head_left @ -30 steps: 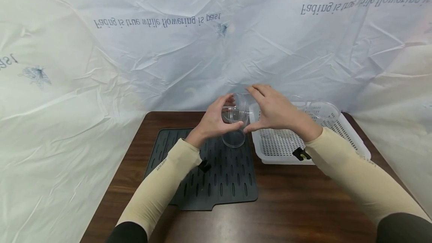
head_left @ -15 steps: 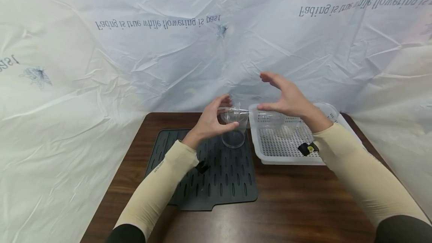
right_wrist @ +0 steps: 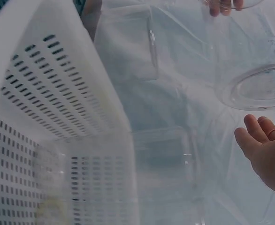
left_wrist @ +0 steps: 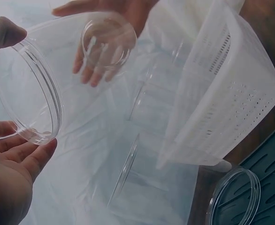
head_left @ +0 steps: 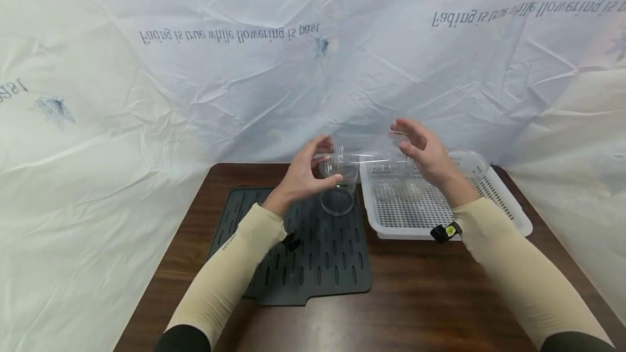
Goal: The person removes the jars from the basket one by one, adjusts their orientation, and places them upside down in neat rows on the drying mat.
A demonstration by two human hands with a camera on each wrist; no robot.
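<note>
My left hand [head_left: 303,175] holds a clear plastic cup [head_left: 371,159] at its ringed rim, thumb on the near side and fingers on the far side. The cup lies sideways in the air, its base pointing right. My right hand [head_left: 427,151] is at the base end, fingers loosely bent; in the right wrist view its fingertips [right_wrist: 250,119] are just off the cup's round base [right_wrist: 257,89]. In the left wrist view the right fingers show through the clear wall. Below the held cup, another clear cup [head_left: 337,204] stands on a dark drying mat [head_left: 313,265].
A white perforated basket [head_left: 450,235] stands right of the mat, with clear containers [head_left: 467,162] in and behind it. Both rest on a brown wooden table [head_left: 430,287]. A pale printed sheet [head_left: 274,80] hangs at the back and sides.
My right hand has left the rim area, spread its fingers and moved right to the base end. The left hand has kept hold of the cup's rim, shifting slightly left.
</note>
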